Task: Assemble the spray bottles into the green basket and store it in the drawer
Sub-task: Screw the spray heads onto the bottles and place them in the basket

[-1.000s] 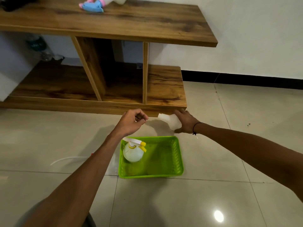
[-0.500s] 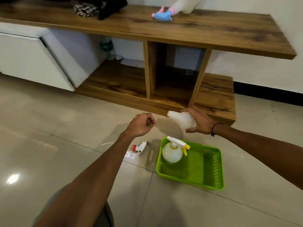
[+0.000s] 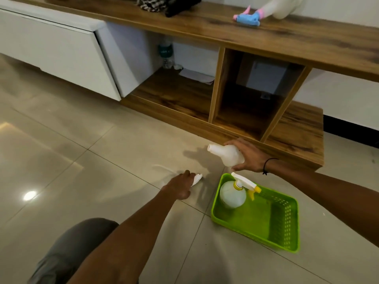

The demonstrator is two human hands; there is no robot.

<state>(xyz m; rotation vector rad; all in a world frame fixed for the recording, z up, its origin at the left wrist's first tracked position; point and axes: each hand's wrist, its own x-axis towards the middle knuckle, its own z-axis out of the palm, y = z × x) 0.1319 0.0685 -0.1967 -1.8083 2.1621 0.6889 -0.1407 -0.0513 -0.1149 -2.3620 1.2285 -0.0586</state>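
My right hand (image 3: 251, 158) grips a white spray bottle body (image 3: 227, 154) with no head, held tilted just above the floor, neck pointing left. My left hand (image 3: 180, 186) is down on the floor tiles, its fingers curled over a white spray head (image 3: 197, 178); the head's thin tube (image 3: 164, 168) trails off to the left. The green basket (image 3: 287, 226) sits on the floor below my right hand. In its near-left corner stands a white bottle with a yellow-tipped trigger head (image 3: 232, 193). Another bottle with a pink and blue head (image 3: 249, 17) lies on the wooden unit's top.
A low wooden shelf unit (image 3: 205, 25) runs along the wall, with open compartments. A white drawer front (image 3: 57, 50) stands out at its left. A clear water bottle (image 3: 167, 55) and papers sit in a compartment. Dark cloth (image 3: 170, 5) lies on top. My knee (image 3: 71, 249) shows at the bottom.
My left hand dropped from mid-air to the floor and closed over the spray head lying there. My view swung left and down. The right hand kept the bottle body.
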